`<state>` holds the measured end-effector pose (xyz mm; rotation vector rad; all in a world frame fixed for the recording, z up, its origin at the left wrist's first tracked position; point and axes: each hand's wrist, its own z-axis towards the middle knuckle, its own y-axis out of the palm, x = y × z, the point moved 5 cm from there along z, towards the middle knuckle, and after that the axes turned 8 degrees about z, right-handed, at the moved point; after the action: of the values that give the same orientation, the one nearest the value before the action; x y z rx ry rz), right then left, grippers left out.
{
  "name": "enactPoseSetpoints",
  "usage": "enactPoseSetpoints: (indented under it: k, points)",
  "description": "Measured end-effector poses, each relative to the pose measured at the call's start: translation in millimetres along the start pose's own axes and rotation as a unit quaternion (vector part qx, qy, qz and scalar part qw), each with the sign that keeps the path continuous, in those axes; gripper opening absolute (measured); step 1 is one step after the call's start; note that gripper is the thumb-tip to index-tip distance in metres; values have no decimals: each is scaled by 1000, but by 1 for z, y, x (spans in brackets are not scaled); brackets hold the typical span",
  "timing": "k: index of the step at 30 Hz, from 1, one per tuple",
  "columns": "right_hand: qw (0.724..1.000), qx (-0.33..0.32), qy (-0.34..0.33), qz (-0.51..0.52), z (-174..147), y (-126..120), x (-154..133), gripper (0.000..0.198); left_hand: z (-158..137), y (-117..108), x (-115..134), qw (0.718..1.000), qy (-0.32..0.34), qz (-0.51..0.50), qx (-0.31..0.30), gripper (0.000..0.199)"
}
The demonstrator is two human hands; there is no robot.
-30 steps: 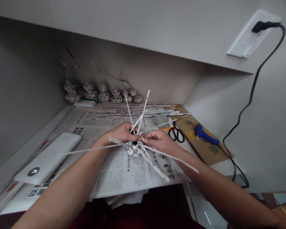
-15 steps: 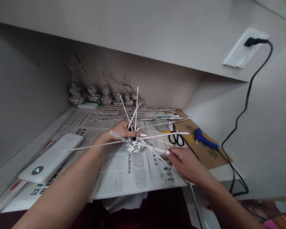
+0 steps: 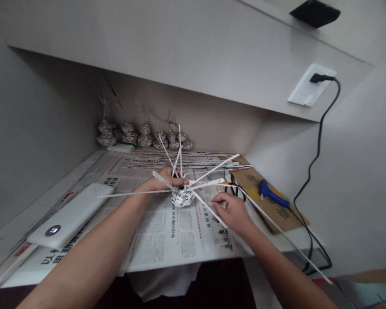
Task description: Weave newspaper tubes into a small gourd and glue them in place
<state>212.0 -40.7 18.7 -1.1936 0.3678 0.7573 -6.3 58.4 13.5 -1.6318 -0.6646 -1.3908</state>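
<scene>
A small woven paper basket-like piece (image 3: 182, 197), white with dark and green flecks, sits above the newspaper with several rolled paper sticks fanning out of it. My left hand (image 3: 167, 178) is closed on its top, with the thumb pressed by the bases of the sticks. To the right, my right hand (image 3: 230, 211) has curled fingers, with the fingertips at a paper stick (image 3: 203, 201) that slants down from the piece. A thicker-ended stick (image 3: 209, 184) points right above that hand. One long stick (image 3: 276, 227) bends down over the table's right edge.
Finished woven gourd shapes (image 3: 144, 136) line the back wall. Loose paper sticks (image 3: 180, 163) lie behind the hands on newspaper (image 3: 154, 240). Black-handled scissors (image 3: 241, 192), a blue glue gun (image 3: 273, 194) on cardboard (image 3: 276, 219), and a white power bank (image 3: 73, 214) are around.
My right hand has let go of the thicker-ended stick, which now points further up, and moved slightly left to a lower stick. Another stick has swung upward. My left hand keeps its hold.
</scene>
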Motion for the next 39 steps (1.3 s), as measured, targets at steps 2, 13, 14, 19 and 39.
enactPoseSetpoints:
  k: [2, 13, 14, 19, 39]
  points:
    - [995, 12, 11, 94, 11, 28, -11, 19, 2, 0, -5, 1000, -5, -3, 14, 25]
    - [934, 49, 43, 351, 63, 75, -34, 24, 10, -15, -20, 999, 27, 22, 33, 27]
    - [934, 55, 47, 350, 64, 76, -30, 24, 9, -15, -20, 999, 30, 29, 15, 28]
    - [941, 70, 33, 329, 58, 79, -13, 26, 4, -15, -16, 996, 47, 58, -45, 30]
    - [940, 103, 55, 320, 56, 72, -11, 21, 7, -12, -12, 999, 25, 8, 27, 27]
